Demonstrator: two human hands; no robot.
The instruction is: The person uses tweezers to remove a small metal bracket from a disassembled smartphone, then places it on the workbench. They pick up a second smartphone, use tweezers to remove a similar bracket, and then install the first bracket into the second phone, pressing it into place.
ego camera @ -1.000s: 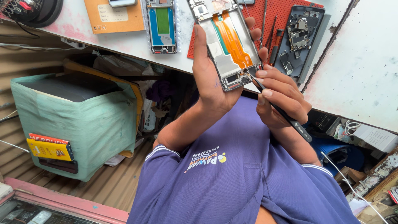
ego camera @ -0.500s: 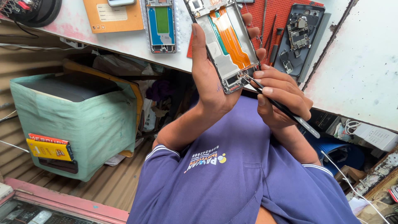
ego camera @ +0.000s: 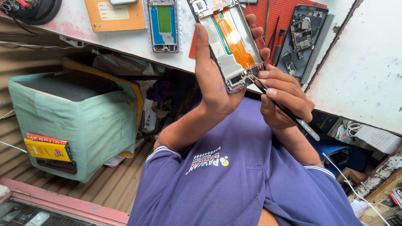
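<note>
I see the white workbench (ego camera: pixel 368 79) filling the top of the view, stained pink toward its far left corner. Below it on the left stands a big box wrapped in pale green paper (ego camera: pixel 79 125), with a yellow and red label on its side. A person in a purple polo shirt (ego camera: pixel 234 180) takes up the lower middle, and both forearms rise from it toward the bench.

On the bench lies a red perforated mat (ego camera: pixel 293 16) with thin tools resting on it. An opened dark phone (ego camera: pixel 303 39) with its circuit board showing lies on a grey pad at the mat's edge. Left of the mat sits another phone frame with a green panel (ego camera: pixel 163 25), and beside that a flat orange-brown envelope (ego camera: pixel 115 14).

My left hand (ego camera: pixel 213 79) is clamped round the opened phone frame (ego camera: pixel 228 46), thumb along one long edge and fingers wrapped over the other, holding it up in the air in front of the bench edge with its inside facing the camera. An orange flex ribbon (ego camera: pixel 234 39) runs down the middle of that frame.

My right hand (ego camera: pixel 284 98) is closed in a pen grip on black tweezers (ego camera: pixel 280 104), just beside the left hand. The tweezer tips touch the lower corner of the frame, at the small connector area below the ribbon
</note>
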